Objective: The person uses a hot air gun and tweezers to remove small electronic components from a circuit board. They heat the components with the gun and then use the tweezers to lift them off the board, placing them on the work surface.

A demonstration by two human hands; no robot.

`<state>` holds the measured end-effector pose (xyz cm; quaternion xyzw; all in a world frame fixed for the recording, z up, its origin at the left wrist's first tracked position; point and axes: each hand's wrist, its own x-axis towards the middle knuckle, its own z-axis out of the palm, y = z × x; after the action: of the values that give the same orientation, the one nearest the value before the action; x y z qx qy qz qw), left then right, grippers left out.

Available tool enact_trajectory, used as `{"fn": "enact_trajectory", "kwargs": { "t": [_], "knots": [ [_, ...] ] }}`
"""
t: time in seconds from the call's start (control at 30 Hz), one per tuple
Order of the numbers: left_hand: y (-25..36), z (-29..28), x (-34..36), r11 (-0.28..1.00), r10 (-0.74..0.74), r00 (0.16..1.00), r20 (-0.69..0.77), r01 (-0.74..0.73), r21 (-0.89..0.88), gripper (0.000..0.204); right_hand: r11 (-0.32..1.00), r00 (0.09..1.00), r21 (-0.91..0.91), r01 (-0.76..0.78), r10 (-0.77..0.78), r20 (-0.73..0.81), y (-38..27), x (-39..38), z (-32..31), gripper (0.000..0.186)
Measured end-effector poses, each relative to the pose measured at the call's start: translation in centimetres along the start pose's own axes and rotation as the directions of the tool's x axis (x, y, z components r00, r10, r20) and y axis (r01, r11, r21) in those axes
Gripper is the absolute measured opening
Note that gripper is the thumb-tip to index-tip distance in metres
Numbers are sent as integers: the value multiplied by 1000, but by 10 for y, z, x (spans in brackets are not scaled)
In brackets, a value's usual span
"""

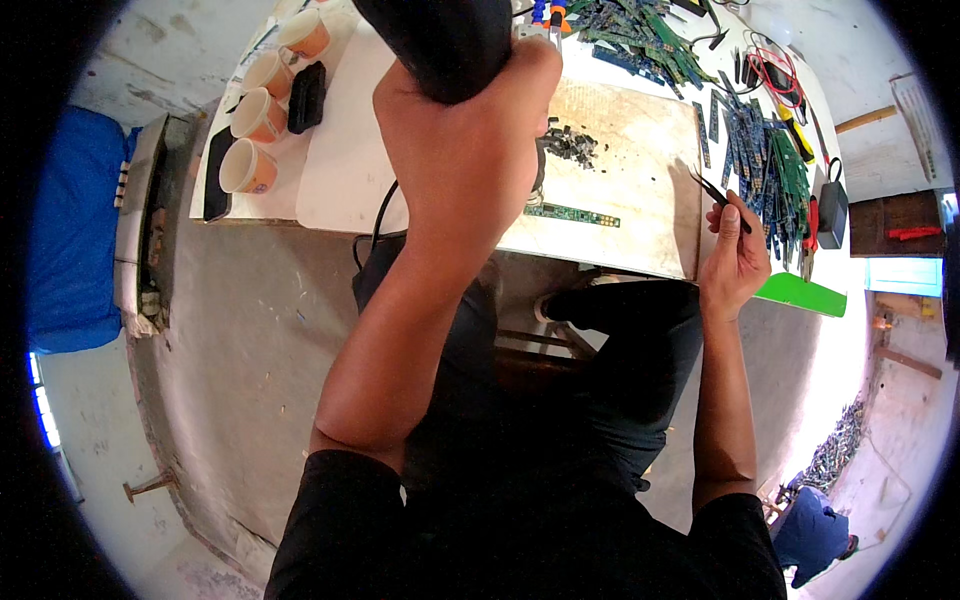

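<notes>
My left hand (455,160) is wrapped around the thick black grip of what looks like a heat gun (440,45), raised over the work board and close to the camera; the hand hides most of its front end. Under it, near the board's front edge, lies a narrow green circuit board strip (575,214), its left end covered by the hand. A heap of small black chips (570,146) sits just beyond the strip. At the right edge of the work board (650,150), my right hand (735,250) pinches black tweezers (712,188), tips pointing up and left.
Circuit board strips are piled at the back (640,40) and right (755,150). Several paper cups (248,167) line the left side. Red-handled pliers (811,222), a yellow-handled tool (797,135) and a black adapter (832,213) lie far right. A black cord (384,215) hangs over the front edge.
</notes>
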<state>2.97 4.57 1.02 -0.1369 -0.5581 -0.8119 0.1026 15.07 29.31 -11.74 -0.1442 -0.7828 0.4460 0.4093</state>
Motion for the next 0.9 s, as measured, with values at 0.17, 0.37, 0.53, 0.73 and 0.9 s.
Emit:
{"fn": "enact_trajectory", "kwargs": {
  "t": [0.17, 0.37, 0.53, 0.73, 0.9],
  "knots": [
    [-1, 1, -1, 999, -12, 1000, 17, 11, 31, 17, 1000, 1000, 5, 6, -6, -3, 0, 1, 1, 26],
    [1, 1, -1, 999, 9, 1000, -4, -9, 41, 17, 1000, 1000, -10, -9, 9, -3, 2, 0, 1, 26],
    [3, 1, 0, 1000, 11, 999, -32, -11, 10, 16, 1000, 1000, -6, 6, -6, 1, -1, 0, 1, 25],
    [0, -3, 0, 999, 7, 1000, 9, -8, 39, 14, 1000, 1000, -3, 21, -21, -4, -1, 0, 2, 25],
    [3, -2, 0, 999, -13, 1000, -1, 13, 35, 13, 1000, 1000, -25, 14, -14, -8, 3, 1, 1, 23]
  ]
}}
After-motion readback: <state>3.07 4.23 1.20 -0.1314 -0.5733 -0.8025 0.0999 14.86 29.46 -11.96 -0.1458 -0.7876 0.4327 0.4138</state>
